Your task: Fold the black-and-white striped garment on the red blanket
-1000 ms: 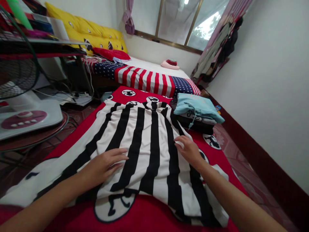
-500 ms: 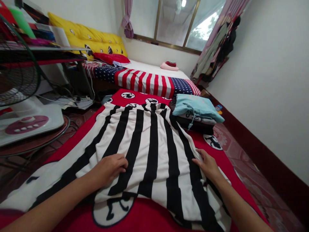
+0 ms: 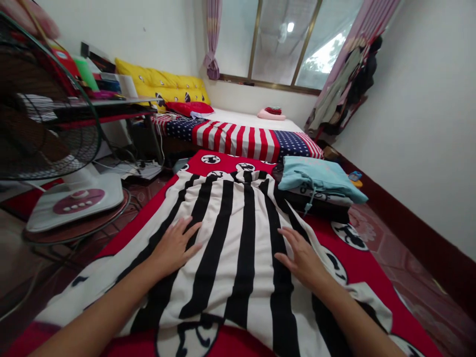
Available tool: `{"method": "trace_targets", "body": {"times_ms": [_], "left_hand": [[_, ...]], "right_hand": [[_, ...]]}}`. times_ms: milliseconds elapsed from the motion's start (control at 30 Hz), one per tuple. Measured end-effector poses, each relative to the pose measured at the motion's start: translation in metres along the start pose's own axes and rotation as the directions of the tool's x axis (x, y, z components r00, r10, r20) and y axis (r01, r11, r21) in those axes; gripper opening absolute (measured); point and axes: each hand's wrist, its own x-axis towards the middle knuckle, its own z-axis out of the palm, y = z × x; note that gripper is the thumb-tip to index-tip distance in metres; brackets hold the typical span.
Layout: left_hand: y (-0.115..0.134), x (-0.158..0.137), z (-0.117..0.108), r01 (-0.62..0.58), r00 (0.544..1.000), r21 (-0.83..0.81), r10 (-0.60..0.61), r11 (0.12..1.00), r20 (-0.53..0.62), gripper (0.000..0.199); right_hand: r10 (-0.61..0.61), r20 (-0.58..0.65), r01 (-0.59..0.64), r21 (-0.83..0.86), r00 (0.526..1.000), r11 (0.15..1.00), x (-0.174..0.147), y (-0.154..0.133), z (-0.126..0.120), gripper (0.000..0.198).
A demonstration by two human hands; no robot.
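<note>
Grip is wide on both hands, fingers apart and palms down. The left hand (image 3: pixel 177 248) lies on the left part of the striped garment (image 3: pixel 236 248), the right hand (image 3: pixel 302 258) on its right part; whether either presses down, I cannot tell. Between them is a broad stretch of garment. Its left edge leaves a strip of red cover (image 3: pixel 139 220) bare; its far edge is bunched, and its near part runs out of view at lower right. Beyond the right hand, just beside the garment, sits a stack of folded clothes (image 3: pixel 322 178).

The red cover has round black-and-white prints. Left of it a fan (image 3: pixel 76 201) stands on a round stool (image 3: pixel 74 229); behind is a bed (image 3: pixel 238 116) below a window (image 3: pixel 286 44); right are tiled floor (image 3: pixel 401 265) and a wall (image 3: pixel 427 148).
</note>
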Motion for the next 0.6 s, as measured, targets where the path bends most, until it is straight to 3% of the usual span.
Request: {"method": "trace_targets", "body": {"times_ms": [133,267,367,467,533,600], "left_hand": [[-0.025,-0.004,-0.009,0.176,0.974,0.234,-0.204,0.956,0.1,0.049],[-0.007,0.015,-0.042,0.158,0.951,0.365,-0.24,0.918,0.193,0.033],[0.033,0.046,-0.045,0.019,0.995,0.202,-0.039,0.979,0.094,0.031],[0.067,0.079,-0.019,-0.276,0.959,-0.069,0.28,0.959,0.041,0.037],[0.073,0.098,0.004,-0.303,0.948,-0.117,0.311,0.946,0.062,0.043],[0.064,0.111,0.024,-0.19,0.98,-0.079,0.194,0.978,0.042,0.047]], "right_hand": [[0.006,0.015,-0.006,0.04,1.0,0.999,-0.01,0.007,0.037,0.057],[0.073,-0.033,-0.073,0.004,0.997,0.997,-0.016,0.012,0.05,0.054],[0.076,-0.044,-0.077,-0.01,0.996,0.997,-0.012,0.007,0.048,0.054],[0.065,-0.03,-0.065,0.005,0.997,0.998,-0.011,0.005,0.044,0.055],[0.058,-0.022,-0.058,0.025,0.998,0.998,-0.013,0.006,0.043,0.054],[0.06,-0.02,-0.059,0.052,0.998,0.997,-0.016,0.009,0.042,0.053]]}}
